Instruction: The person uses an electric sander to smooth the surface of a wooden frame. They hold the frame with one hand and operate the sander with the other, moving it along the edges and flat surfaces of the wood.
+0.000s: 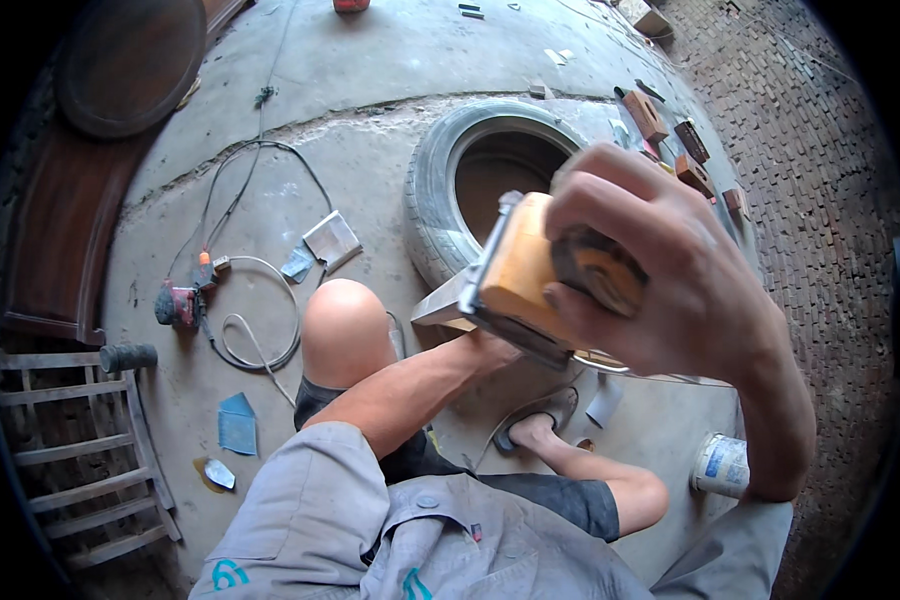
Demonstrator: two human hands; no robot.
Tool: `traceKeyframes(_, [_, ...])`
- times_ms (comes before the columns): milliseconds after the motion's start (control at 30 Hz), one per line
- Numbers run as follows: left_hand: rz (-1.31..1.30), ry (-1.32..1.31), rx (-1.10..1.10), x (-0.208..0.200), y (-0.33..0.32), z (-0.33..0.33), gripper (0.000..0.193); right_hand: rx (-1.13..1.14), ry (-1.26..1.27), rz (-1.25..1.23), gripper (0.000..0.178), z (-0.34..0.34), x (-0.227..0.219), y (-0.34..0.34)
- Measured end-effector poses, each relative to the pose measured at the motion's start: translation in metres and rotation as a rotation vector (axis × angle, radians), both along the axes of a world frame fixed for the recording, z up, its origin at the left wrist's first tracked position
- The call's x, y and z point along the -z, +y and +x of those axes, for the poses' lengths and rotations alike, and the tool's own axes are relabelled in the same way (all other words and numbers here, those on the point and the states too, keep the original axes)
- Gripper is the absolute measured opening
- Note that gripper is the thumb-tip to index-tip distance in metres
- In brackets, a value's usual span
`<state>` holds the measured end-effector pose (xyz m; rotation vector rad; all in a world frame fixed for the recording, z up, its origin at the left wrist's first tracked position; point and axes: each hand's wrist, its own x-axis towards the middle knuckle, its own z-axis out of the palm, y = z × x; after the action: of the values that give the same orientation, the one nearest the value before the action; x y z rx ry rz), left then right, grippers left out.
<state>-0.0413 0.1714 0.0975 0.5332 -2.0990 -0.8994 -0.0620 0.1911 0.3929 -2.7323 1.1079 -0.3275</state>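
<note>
My right hand (660,250) is wrapped round an orange power sander (518,262), holding it up close to the view. The sander is tilted on its side, with its flat dark pad and metal clamp facing left. Below it, my left hand (492,345) reaches in at a pale flat-sided piece (438,303), perhaps wood. The sander covers my left fingers, so their grip is hidden. Behind the sander, a grey tyre (432,190) lies flat on the concrete floor, and the pale piece appears next to its near edge.
Cables (260,360) loop over the floor at left beside a red-and-black power tool (177,305). Blue sandpaper sheets (237,425) lie near a slatted wooden frame (70,440). Dark wooden panels (80,230) stand far left. Bricks (645,115) lie at far right; a white bucket (722,465) sits nearer.
</note>
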Motion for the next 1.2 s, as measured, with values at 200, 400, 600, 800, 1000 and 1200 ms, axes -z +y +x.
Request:
traceKeyframes(200, [0.003, 0.014, -0.005, -0.001, -0.001, -0.002, 0.025, 0.05, 0.069, 0.051, 0.036, -0.023, -0.005, 0.014])
traceKeyframes(400, [0.004, 0.002, -0.008, 0.003, -0.001, 0.004, 0.024, -0.009, 0.045, 0.026, 0.036, 0.01, -0.002, 0.002])
traceKeyframes(600, [0.02, -0.011, -0.001, 0.005, 0.002, 0.002, 0.023, -0.004, 0.063, 0.027, 0.036, -0.009, -0.005, 0.01])
traceKeyframes(800, [0.038, -0.019, 0.016, 0.005, 0.011, 0.002, 0.022, 0.026, 0.073, 0.051, 0.034, -0.018, -0.009, 0.013])
traceKeyframes(1000, [0.052, -0.071, -0.009, 0.012, 0.011, 0.017, 0.021, -0.058, 0.007, 0.016, 0.032, 0.013, 0.004, -0.014])
traceKeyframes(1200, [0.147, -0.206, 0.041, 0.031, 0.023, 0.013, 0.02, 0.063, -0.019, 0.17, 0.036, 0.011, 0.001, -0.052])
